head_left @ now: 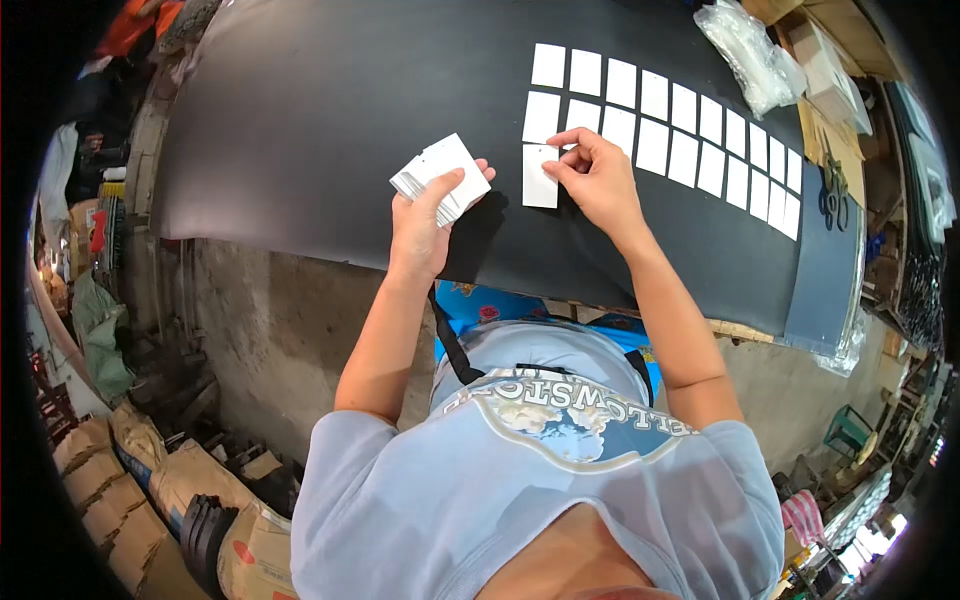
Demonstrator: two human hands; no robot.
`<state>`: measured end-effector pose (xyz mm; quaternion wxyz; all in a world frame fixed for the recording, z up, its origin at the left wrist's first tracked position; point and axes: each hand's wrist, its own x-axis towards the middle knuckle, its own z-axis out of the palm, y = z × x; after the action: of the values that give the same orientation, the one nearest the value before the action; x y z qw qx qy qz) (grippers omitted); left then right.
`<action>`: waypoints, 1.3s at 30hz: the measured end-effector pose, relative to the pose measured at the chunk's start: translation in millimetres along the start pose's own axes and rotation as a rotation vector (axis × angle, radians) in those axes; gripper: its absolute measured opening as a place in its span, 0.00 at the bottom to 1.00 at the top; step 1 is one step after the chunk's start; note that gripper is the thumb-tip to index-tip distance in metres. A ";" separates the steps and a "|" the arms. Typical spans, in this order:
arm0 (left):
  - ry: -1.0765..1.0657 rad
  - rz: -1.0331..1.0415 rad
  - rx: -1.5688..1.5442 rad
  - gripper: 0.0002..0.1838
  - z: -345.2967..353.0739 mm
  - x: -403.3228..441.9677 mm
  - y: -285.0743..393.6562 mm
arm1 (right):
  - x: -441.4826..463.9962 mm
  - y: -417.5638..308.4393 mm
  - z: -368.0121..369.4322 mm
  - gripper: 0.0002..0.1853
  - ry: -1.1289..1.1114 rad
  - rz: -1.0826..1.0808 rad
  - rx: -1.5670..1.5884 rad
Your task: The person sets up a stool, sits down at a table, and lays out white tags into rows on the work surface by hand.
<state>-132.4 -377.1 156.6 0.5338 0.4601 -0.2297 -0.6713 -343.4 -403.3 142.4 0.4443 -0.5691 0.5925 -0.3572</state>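
Observation:
My left hand is closed around a stack of white cards, slightly fanned, with the thumb on top. Just above the black table, or lying on it, is a single white card; my right hand pinches it near its upper right edge. Whether this card rests fully on the surface I cannot tell. Two rows of white cards lie on the table beyond and to the right. The single card sits below the left end of the nearer row, and my right hand partly covers that row.
The black tabletop stretches to the left. Scissors lie at its right end, near clear plastic wrap and a white box. Brown cartons are stacked on the floor at lower left. A green stool stands at right.

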 end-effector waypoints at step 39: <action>-0.089 -0.078 0.114 0.20 18.8 4.7 -28.0 | -21.7 27.2 -14.1 0.12 0.328 -0.229 -0.528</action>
<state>-162.8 -375.8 141.3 0.4696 0.4681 -0.2728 -0.6971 -367.2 -380.2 124.6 0.1373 -0.6625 0.6604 -0.3258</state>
